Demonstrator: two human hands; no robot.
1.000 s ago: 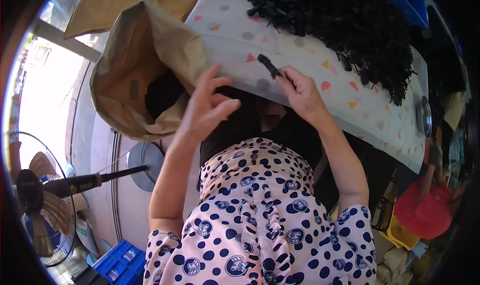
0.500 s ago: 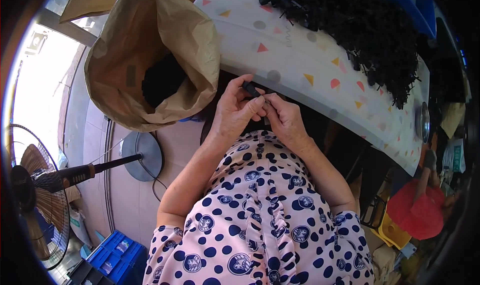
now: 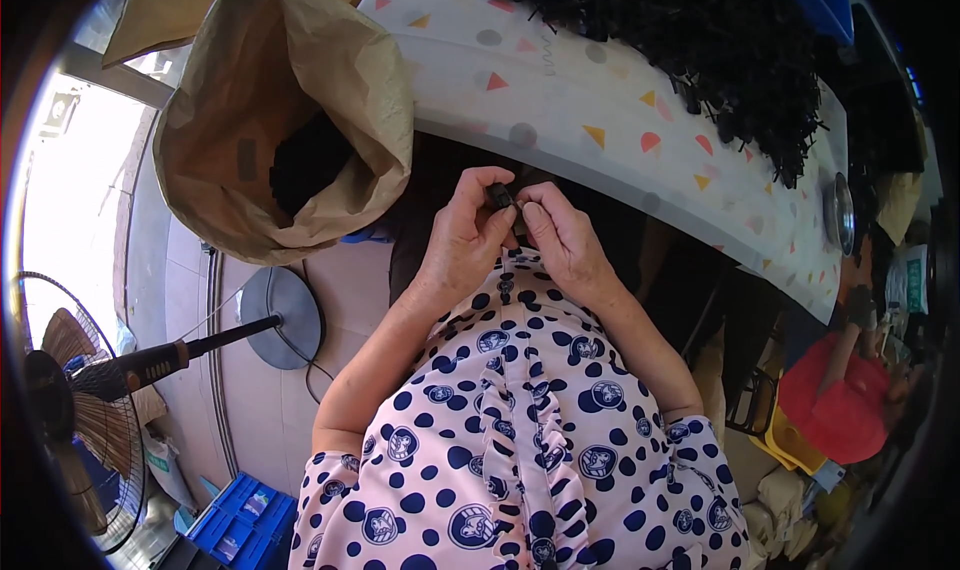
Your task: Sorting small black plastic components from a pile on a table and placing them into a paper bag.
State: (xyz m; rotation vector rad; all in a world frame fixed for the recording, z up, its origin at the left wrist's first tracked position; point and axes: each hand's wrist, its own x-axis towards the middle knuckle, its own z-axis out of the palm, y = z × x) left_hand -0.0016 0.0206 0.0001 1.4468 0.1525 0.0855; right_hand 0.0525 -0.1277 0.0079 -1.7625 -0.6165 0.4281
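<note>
My left hand [image 3: 462, 232] is closed around a small black plastic part [image 3: 499, 196], pinched between thumb and fingers in front of my chest. Close beside it, my right hand [image 3: 560, 232] has thumb and forefinger pressed together at the lower end of the same part. Whether the right fingertips grip the part itself or a tiny piece at its end is too small to make out. A big heap of similar black parts [image 3: 700, 40] lies on the table [image 3: 560, 90] ahead of me. More black pieces [image 3: 312, 165] sit inside the open brown paper sack [image 3: 375, 90] at my left.
A standing fan [image 3: 85, 410] with a round base [image 3: 284, 318] is at the left, near blue crates [image 3: 240, 520] on the floor. A metal bowl [image 3: 842, 214] stands at the table's right end. Far right, a person in red [image 3: 835, 395] is beside a yellow crate [image 3: 790, 445].
The black part has turned in my left fingers, its end now facing up more. Both hands have come slightly lower relative to the table, and the whole view has shifted a little.
</note>
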